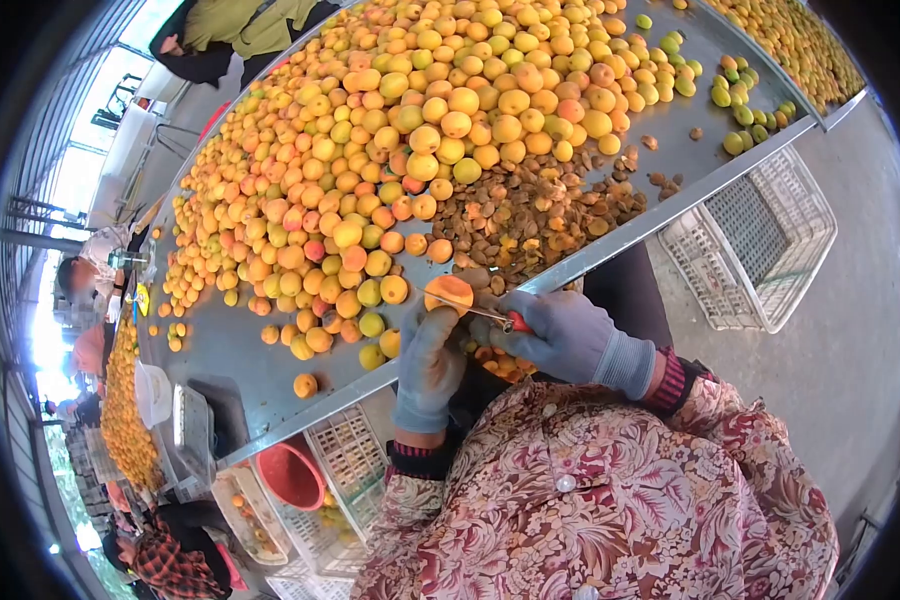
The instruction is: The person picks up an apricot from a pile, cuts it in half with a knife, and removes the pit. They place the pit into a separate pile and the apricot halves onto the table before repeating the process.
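Observation:
My left hand, in a grey-blue glove, is closed around the lower side of an orange apricot. In the fingers of my gloved right hand is a small knife with a red handle. Its thin blade lies against the apricot, pointing left. Both hands are at the near edge of a metal table. Just beyond them lies a pile of brown apricot pits. A large heap of whole apricots spreads behind it. Below my hands, partly hidden, are orange apricot pieces.
Green apricots lie at the table's right end. A white plastic crate stands on the floor to the right. Below left are a red bucket and a crate holding some fruit. Other people work at the far left.

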Motion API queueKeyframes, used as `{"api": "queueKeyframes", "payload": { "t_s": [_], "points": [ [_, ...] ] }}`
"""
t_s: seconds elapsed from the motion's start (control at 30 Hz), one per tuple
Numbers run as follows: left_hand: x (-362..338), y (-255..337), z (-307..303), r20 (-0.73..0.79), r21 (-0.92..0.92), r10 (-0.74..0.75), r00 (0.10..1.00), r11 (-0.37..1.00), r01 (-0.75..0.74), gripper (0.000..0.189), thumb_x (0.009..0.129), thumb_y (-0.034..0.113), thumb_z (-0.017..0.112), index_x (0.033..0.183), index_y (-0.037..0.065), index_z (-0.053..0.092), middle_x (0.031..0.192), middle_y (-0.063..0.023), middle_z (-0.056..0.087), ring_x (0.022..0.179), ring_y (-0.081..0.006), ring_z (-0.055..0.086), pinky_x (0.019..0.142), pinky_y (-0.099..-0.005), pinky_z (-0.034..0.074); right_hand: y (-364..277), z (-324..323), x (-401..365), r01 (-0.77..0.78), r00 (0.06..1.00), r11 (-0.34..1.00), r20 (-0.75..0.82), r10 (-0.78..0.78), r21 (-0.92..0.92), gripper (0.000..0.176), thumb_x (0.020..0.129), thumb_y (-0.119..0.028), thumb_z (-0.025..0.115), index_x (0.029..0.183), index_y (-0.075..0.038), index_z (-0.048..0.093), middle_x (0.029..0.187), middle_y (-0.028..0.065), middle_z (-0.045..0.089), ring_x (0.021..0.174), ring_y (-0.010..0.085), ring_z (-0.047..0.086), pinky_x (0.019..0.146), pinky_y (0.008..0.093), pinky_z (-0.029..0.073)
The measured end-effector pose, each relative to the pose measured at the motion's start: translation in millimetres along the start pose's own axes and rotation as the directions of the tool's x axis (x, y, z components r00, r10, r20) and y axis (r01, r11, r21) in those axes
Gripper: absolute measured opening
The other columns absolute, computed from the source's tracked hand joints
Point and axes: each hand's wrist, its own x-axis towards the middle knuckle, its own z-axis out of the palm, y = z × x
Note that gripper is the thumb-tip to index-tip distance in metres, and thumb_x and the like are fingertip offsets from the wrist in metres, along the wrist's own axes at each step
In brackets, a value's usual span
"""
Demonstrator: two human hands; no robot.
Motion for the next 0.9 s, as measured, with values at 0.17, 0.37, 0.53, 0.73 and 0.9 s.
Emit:
{"api": "queueKeyframes", "payload": {
  "t_s": [0.17, 0.37, 0.53, 0.73, 0.9],
  "points": [
    [1, -5, -1, -0.027, 0.068, -0.01, 1.0, 0.998, 0.012, 0.039, 0.091, 0.023, 0.044, 0.115, -0.007, 0.05, 0.099, -0.0136, 0.061, 0.089, -0.017, 0.059, 0.077, -0.0277, 0.047, -8, -10, -4, -0.033, 0.998, 0.998, 0.055, 0.036, -0.055, 0.032, 0.083, -0.035, 0.055, 0.092, -0.006, 0.045, 0.071, 0.0171, 0.057, 0.07, 0.0382, 0.058, 0.062, 0.0464, 0.046],
    [5, -10, -4, 0.306, 0.749, 0.423, 0.853, 0.446, -0.49, 0.036, 0.077, -0.011, 0.057, 0.11, 0.0, 0.05, 0.1, -0.013, 0.061, 0.089, -0.022, 0.061, 0.074, -0.0318, 0.052, -1, 0, -11, 0.138, 0.972, 0.972, -0.159, -0.17, -0.192, 0.033, 0.082, -0.034, 0.058, 0.089, -0.005, 0.044, 0.069, 0.0133, 0.056, 0.065, 0.0334, 0.06, 0.054, 0.043, 0.048],
    [-2, -20, 11, -0.057, 0.299, 0.261, 0.964, 0.925, -0.233, 0.032, 0.082, -0.001, 0.056, 0.113, 0.0, 0.049, 0.106, -0.0141, 0.058, 0.094, -0.0221, 0.06, 0.078, -0.0324, 0.051, -1, 5, -12, 0.147, 0.956, 0.966, -0.221, -0.194, -0.212, 0.034, 0.082, -0.034, 0.058, 0.088, -0.004, 0.044, 0.068, 0.0124, 0.055, 0.061, 0.0322, 0.06, 0.049, 0.0415, 0.048],
    [-3, -14, 7, -0.015, -0.187, 0.024, 1.0, 0.982, -0.026, 0.037, 0.084, 0.019, 0.056, 0.113, -0.003, 0.049, 0.108, -0.0144, 0.057, 0.097, -0.0207, 0.057, 0.084, -0.0327, 0.047, -5, 2, -14, 0.134, 0.967, 0.974, -0.191, -0.169, -0.183, 0.033, 0.083, -0.033, 0.057, 0.089, -0.004, 0.043, 0.069, 0.0125, 0.056, 0.061, 0.0327, 0.06, 0.05, 0.0418, 0.048],
    [-1, -17, 4, -0.038, -0.124, 0.031, 0.999, 0.992, -0.036, 0.037, 0.086, 0.026, 0.053, 0.11, -0.002, 0.051, 0.107, -0.0137, 0.058, 0.098, -0.0213, 0.056, 0.084, -0.033, 0.046, 5, 13, -10, 0.133, 0.97, 0.982, -0.186, -0.157, -0.133, 0.032, 0.083, -0.033, 0.056, 0.09, -0.005, 0.043, 0.068, 0.0133, 0.056, 0.061, 0.0336, 0.059, 0.052, 0.0424, 0.048]
  ]
}}
